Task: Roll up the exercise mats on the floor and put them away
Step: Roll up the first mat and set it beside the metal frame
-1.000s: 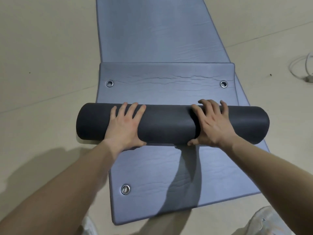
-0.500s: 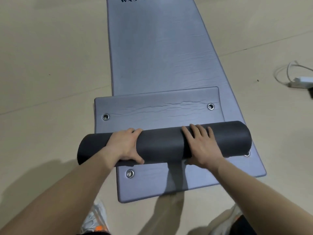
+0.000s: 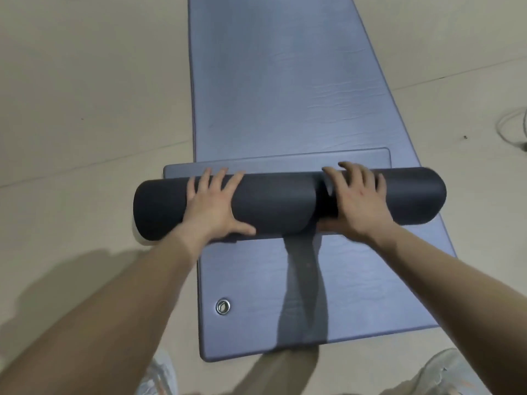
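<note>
A dark grey rolled mat (image 3: 279, 206) lies crosswise on a long blue-grey mat (image 3: 285, 81) spread on the floor. Only a narrow flat strip (image 3: 285, 163) of the mat being rolled shows beyond the roll. My left hand (image 3: 214, 209) presses on the roll's left part, fingers spread over its top and thumb on the near side. My right hand (image 3: 359, 206) grips the right part the same way, slightly blurred. The lower mat's near end, with a metal eyelet (image 3: 223, 305), lies bare in front of me.
Beige floor surrounds the mats on both sides. A white cable (image 3: 510, 129) lies on the floor at the far right edge. My shoes (image 3: 159, 374) show at the bottom, close to the lower mat's near edge.
The roll has moved away from me along the mat. The flat end beyond it has shrunk to a thin strip, and its two eyelets are now hidden.
</note>
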`<action>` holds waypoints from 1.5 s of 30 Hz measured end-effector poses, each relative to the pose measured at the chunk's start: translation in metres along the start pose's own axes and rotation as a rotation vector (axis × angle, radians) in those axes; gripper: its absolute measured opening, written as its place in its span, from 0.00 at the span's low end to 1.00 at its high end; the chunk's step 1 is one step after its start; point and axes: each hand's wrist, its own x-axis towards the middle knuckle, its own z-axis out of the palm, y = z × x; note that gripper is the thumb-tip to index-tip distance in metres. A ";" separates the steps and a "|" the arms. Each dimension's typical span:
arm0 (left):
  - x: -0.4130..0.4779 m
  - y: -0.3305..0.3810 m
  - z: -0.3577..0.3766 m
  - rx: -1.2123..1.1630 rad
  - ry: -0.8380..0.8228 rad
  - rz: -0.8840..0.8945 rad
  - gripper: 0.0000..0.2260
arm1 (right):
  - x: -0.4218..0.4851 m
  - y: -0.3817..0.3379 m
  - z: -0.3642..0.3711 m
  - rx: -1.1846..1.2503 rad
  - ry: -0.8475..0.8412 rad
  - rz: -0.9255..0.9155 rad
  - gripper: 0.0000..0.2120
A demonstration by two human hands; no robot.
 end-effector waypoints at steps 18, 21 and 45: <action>0.063 -0.021 -0.023 0.105 0.138 0.115 0.56 | 0.110 0.017 -0.032 -0.178 -0.143 -0.162 0.63; 0.035 -0.031 -0.016 0.099 0.088 0.097 0.56 | 0.087 0.000 -0.026 -0.161 -0.178 -0.188 0.62; -0.161 -0.172 0.049 -0.722 0.114 -0.781 0.35 | 0.007 -0.308 0.032 0.034 -0.166 -0.224 0.56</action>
